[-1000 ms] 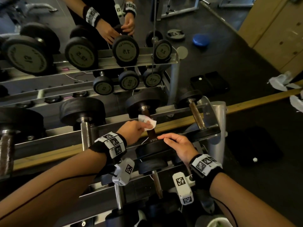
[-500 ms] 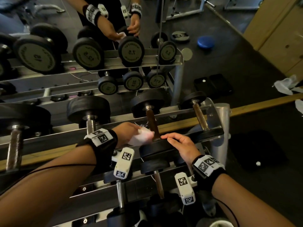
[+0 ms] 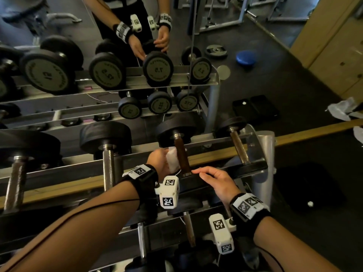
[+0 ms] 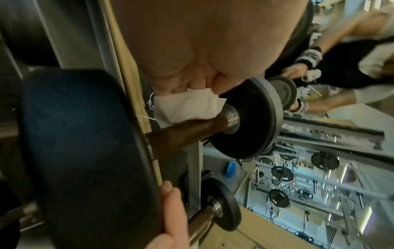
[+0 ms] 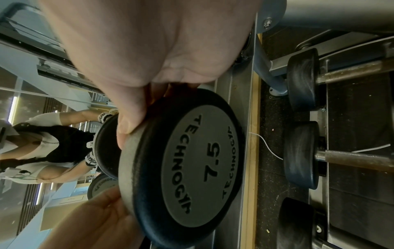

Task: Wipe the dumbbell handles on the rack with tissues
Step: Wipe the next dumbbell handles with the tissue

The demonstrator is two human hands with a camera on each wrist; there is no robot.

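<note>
A 7.5 dumbbell lies on the top tier of the metal rack, its brown handle pointing away from me. My left hand grips a white tissue and presses it against the handle's left side. In the left wrist view the tissue sits on the handle close to the far head. My right hand holds the near head, thumb on the rim of the plate marked 7.5.
More dumbbells flank it: a steel-handled one to the left, a small one to the right, others on the lower tier. A mirror behind doubles the rack. Crumpled tissues and a blue disc lie on the floor.
My left hand has slid the tissue down the handle toward me and closed it against the handle's left side. The right hand has stayed on the near head.
</note>
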